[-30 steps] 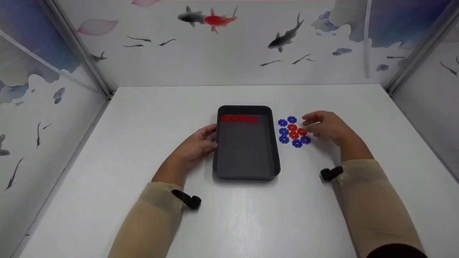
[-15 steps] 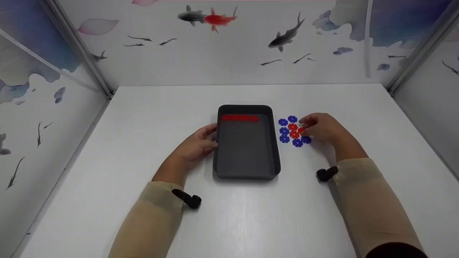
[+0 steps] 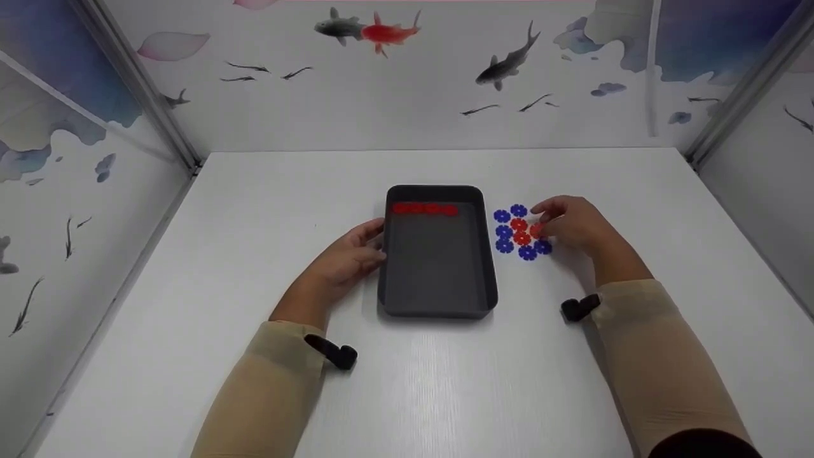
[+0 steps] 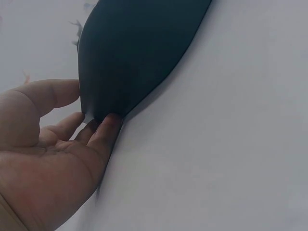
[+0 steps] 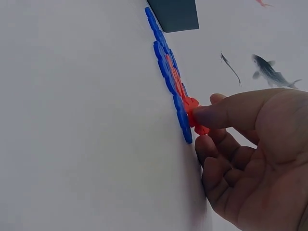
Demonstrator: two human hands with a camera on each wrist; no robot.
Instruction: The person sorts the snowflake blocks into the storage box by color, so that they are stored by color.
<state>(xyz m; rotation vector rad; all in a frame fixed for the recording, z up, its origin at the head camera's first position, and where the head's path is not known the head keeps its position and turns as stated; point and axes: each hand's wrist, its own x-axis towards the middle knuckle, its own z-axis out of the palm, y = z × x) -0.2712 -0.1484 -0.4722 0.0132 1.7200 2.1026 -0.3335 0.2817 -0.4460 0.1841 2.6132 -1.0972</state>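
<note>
A dark grey rectangular tray (image 3: 435, 267) lies on the white table, with a row of red flower-shaped plastic discs (image 3: 432, 208) along its far end. My left hand (image 3: 348, 257) rests its fingertips against the tray's left wall, as the left wrist view (image 4: 57, 139) also shows. Right of the tray, my right hand (image 3: 575, 222) pinches a red flower-shaped disc (image 5: 191, 106) between thumb and fingers, its edge tilted up off the table. Beside it lie two more red discs (image 3: 521, 238) and several blue flower-shaped discs (image 3: 527, 252).
The white table (image 3: 407, 388) reaches back to a wall (image 3: 407, 114) printed with fish. Side panels with metal corner posts (image 3: 143, 95) stand at left and right. A black wrist device (image 3: 580, 308) sits on the right sleeve, another (image 3: 334, 353) on the left.
My right hand has come slightly left onto the red disc, taken it between thumb and fingers, and shifted it a little to the right. The left hand and the tray stay put.
</note>
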